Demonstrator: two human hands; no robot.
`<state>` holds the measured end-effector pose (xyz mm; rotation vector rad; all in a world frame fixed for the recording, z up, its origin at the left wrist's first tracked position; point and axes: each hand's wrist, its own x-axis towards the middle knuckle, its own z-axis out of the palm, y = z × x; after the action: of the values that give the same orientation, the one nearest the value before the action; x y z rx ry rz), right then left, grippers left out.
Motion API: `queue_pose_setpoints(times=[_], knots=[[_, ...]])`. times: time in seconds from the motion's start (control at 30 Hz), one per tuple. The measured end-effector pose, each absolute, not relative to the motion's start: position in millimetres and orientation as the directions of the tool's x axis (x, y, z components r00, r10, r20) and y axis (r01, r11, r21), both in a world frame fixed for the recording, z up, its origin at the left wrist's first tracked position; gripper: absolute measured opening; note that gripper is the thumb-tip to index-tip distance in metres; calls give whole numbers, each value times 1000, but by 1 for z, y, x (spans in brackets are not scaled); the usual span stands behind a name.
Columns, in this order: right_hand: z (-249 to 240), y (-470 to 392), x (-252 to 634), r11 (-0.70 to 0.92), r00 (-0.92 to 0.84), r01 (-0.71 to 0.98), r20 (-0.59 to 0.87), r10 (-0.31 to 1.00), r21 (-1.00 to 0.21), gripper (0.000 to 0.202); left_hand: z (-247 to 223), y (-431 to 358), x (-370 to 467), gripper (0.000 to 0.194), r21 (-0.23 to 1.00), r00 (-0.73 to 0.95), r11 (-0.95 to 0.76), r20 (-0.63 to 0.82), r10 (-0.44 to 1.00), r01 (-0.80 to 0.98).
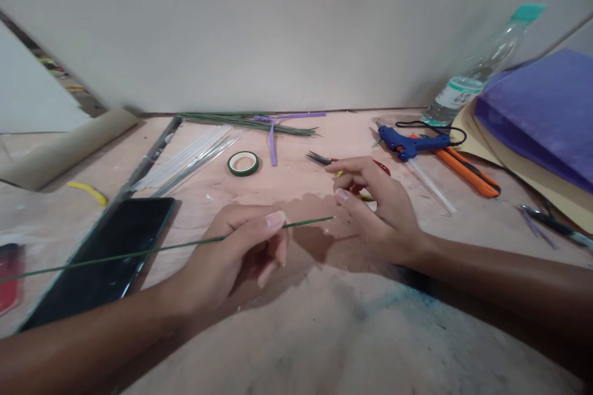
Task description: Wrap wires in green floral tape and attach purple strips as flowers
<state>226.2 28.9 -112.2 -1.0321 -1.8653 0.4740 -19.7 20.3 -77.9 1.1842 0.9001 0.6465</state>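
Observation:
My left hand [245, 237] pinches a thin green floral wire [176, 249] between thumb and fingers. The wire runs off past the left edge of the view, and its short right end points toward my right hand [380, 210]. That hand is raised just beyond the tip, thumb and index finger apart, with nothing seen in it. Behind the right hand lie scissors [319, 158] with red handles, partly hidden. Bits of something yellow [367, 197] show around its fingers; I cannot tell what they are. A roll of green floral tape [243, 163] lies flat beyond my left hand.
At the back lie green wires [241, 122], a purple pipe cleaner [272, 143] and clear glue sticks [185, 154]. A phone [106, 259] is at left. At right are a blue glue gun [410, 141], an orange cutter [467, 171], a bottle [482, 74] and purple sheets [546, 111].

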Motion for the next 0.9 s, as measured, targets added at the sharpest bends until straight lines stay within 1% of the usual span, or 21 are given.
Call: queue_pose_setpoints(times=[0.1,0.2,0.27,0.33,0.4,0.5,0.6,0.67,0.73,0.8,0.9], knots=[[-110,26,226,643,-273,434,588,761,-631,23,-79,20,-21,52,954,517,295,-283,808,60],[-106,25,226,752,-365,368,659,657,-546,21,-80,20,-22,53,952,520,298,-286,805,63],[-104,25,225,811,-434,332,685,585,-482,14,-80,20,-22,52,953,522,296,-289,802,72],[-103,25,224,840,-476,346,693,541,-418,5,-80,20,-22,52,952,524,294,-294,799,85],[-103,25,222,842,-478,380,698,534,-383,5,-80,20,-22,51,951,529,295,-296,796,88],[-106,26,222,815,-434,410,698,570,-410,7,-79,21,-20,47,969,514,235,-241,823,77],[-108,28,223,738,-348,452,662,663,-502,7,-78,22,-18,48,984,468,151,-178,866,95],[-108,29,225,676,-305,461,612,730,-575,5,-78,23,-16,50,983,456,142,-179,872,116],[-108,29,227,650,-310,446,575,757,-616,3,-78,23,-14,49,981,463,145,-189,866,129],[-108,29,227,679,-358,415,577,734,-605,2,-79,23,-14,50,980,485,145,-194,853,138],[-110,29,224,733,-417,402,604,680,-548,5,-83,23,-18,54,974,513,167,-223,829,153]])
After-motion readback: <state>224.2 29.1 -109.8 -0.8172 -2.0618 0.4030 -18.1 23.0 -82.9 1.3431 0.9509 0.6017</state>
